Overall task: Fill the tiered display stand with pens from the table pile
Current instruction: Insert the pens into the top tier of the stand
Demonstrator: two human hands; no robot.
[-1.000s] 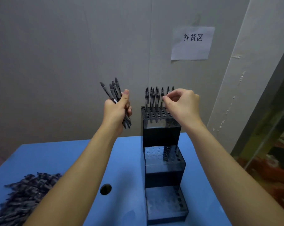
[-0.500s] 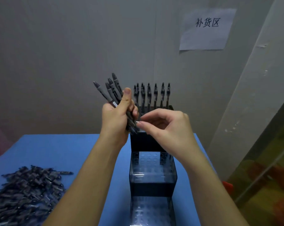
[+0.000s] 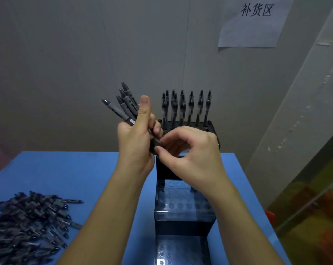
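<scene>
- A white paper sign (image 3: pixel 254 23) is hanging on the grey wall at the upper right, reading "补货区" in dark characters; its top edge is cut off by the frame.
- The left hand (image 3: pixel 136 138) is clenching a bunch of dark pens (image 3: pixel 123 104), thumb pressed upright along them, their ends fanning up and to the left. One pen is showing a small pale label just above the fist — too small to read.
- The right hand (image 3: pixel 192 155) is pinching the lower end of that bunch with thumb and forefinger, right beside the left palm; which single pen it is gripping cannot be told, as the fingers are hiding the tips.
- The tiered display stand (image 3: pixel 183 213) is standing on the blue table (image 3: pixel 66 173) towards its right edge. Its top tier is carrying upright pens (image 3: pixel 186 108) along the back rows, while the front of that tier is hidden behind the right hand.
- The middle tier is showing rows of round holes under a glossy, reflective face; the lowest tier is being cut off by the bottom of the frame, with a small white mark there that cannot be made out.
- The pen pile (image 3: pixel 30 226) is lying at the table's near left corner — partly cut off by the left edge.
- At the far right, orange and yellow shapes are showing blurred.
</scene>
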